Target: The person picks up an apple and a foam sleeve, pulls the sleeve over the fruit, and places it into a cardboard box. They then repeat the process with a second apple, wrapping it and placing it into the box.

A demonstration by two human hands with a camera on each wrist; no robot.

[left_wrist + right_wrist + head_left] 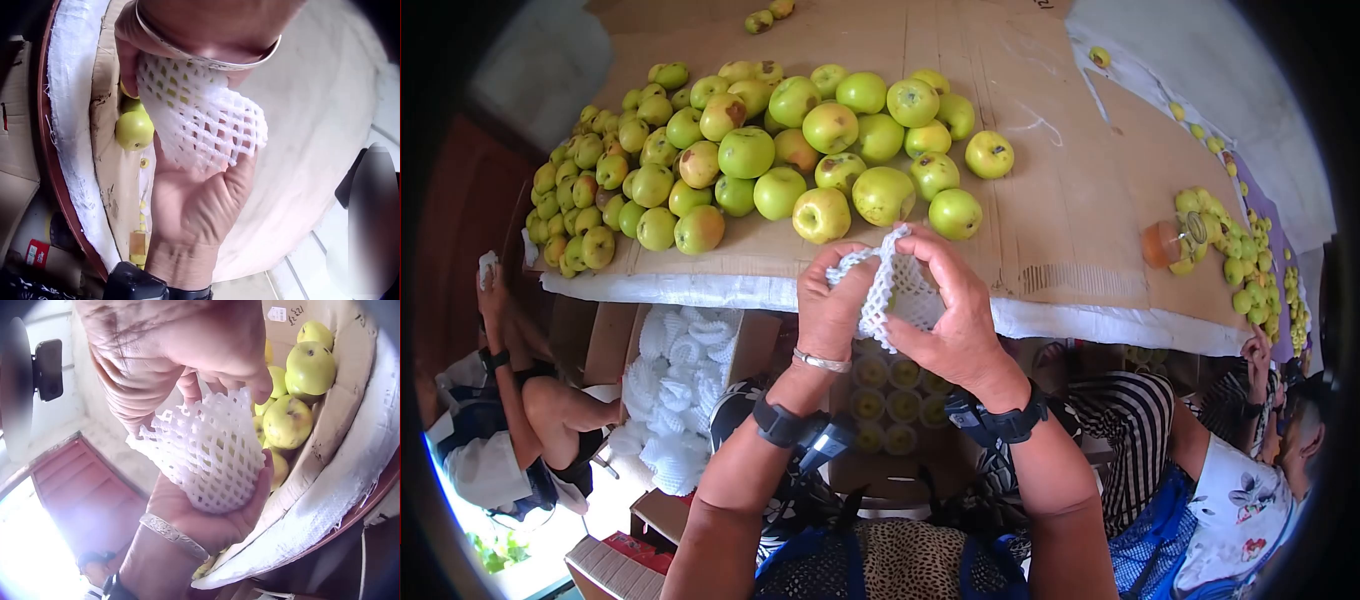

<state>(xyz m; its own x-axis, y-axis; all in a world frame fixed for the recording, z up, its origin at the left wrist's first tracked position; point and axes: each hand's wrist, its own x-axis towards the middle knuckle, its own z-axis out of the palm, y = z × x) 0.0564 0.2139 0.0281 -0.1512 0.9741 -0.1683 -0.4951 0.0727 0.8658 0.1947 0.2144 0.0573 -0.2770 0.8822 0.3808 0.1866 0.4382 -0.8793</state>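
Two hands at centre of the head view, left hand (pixel 832 300) and right hand (pixel 953 310), both pinching a white foam net (pixel 892 285) held up between them, just off the near edge of the table (pixel 1080 220). Beyond the net, a heap of green-yellow apples (pixel 745 150) on creased brown cardboard, nearest fruit just behind the fingertips. Bare cardboard to the right of the heap; a second, smaller scatter of apples at far right. White padding (pixel 700 290) along the table edge. Below the hands, an open box of more nets (pixel 675 385) on the left and a tray of packed fruit (pixel 885 390) under the wrists. Seated persons on both sides, hemming in the space below the table.

Left wrist view: net (pixel 203 119) stretched open, diamond mesh, soft and springy; right hand (pixel 194 206) cupped under it with thumb alongside, left hand (pixel 206 28) gripping its upper rim, metal bangle (pixel 250 59) at the wrist. One apple (pixel 134 129) on the cardboard just beside the net, apart from it. Curved table edge at left, wrapped in white padding.

Right wrist view: net (pixel 206 453) as an open tube, right hand (pixel 187 356) pinching its top, left hand (pixel 206 519) cradling its base. Apples (pixel 294 419) at right behind the net, smooth, some brown-speckled; padded rim below them.
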